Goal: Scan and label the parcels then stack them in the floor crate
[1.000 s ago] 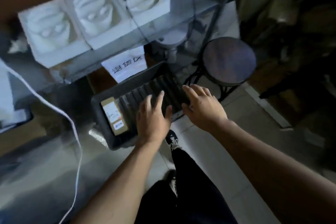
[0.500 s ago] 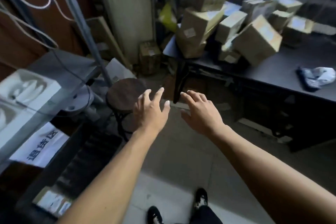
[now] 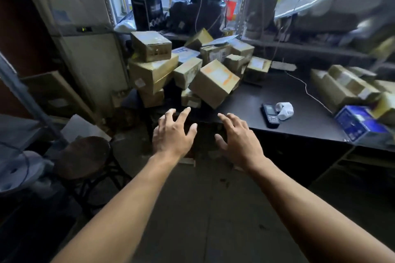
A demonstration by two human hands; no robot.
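Head view. We see both forearms stretched forward over the floor [image 3: 203,209], with the left hand [image 3: 173,134] and the right hand [image 3: 239,141] held palm-down, side by side and apart from each other. The fingers of each hand are spread and nearly straight, and neither hand holds or touches anything. Both hands hang in front of the near edge of the dark bench [image 3: 284,100]. The parcels [image 3: 186,70], brown cardboard boxes of several sizes, lie heaped in a loose pile on the left end of the bench, just beyond the fingertips; one tilted parcel [image 3: 213,82] with orange marks on its top leans at the front of the heap. We find a dark handset [image 3: 270,115] lying flat on the bench to the right of the hands, with a crumpled white paper roll [image 3: 285,110] touching its right side. A white cable [image 3: 307,92] runs across the bench behind them. Further boxes [image 3: 344,85] and a blue carton [image 3: 359,124] sit at the right end. A round dark stool [image 3: 83,156] stands on the floor at lower left. The floor crate does not appear in this view.
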